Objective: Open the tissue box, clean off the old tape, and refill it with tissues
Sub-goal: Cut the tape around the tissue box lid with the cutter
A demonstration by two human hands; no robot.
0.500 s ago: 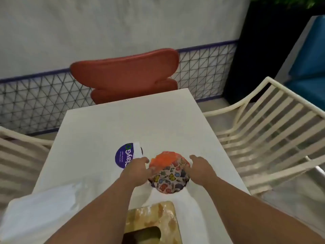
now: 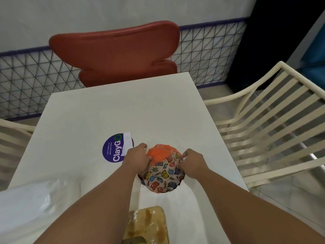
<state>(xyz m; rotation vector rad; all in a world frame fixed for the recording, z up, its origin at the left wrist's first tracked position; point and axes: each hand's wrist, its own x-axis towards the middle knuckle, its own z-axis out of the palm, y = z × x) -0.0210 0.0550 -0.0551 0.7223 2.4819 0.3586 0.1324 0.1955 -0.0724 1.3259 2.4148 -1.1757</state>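
A round tissue box [image 2: 162, 175] wrapped in colourful patterned paper, with an orange far end, lies tipped on the white table [image 2: 123, 106]. My left hand [image 2: 138, 160] grips its left side, fingers curled over the orange end. My right hand [image 2: 192, 163] grips its right side, fingertips pinching the box's edge. A wooden lid or board [image 2: 149, 224] with a dark slot lies near me at the bottom edge. A clear plastic pack of white tissues [image 2: 33, 205] lies at the lower left.
A purple round ClayGo sticker [image 2: 114, 150] with a white slip of paper [image 2: 128, 144] over it sits left of the box. A red chair [image 2: 121, 53] stands beyond the table; cream slatted chairs [image 2: 269, 127] flank it.
Both hands have tightened on the box; the box is tilted up more, showing more of its patterned side. The view has shifted closer.
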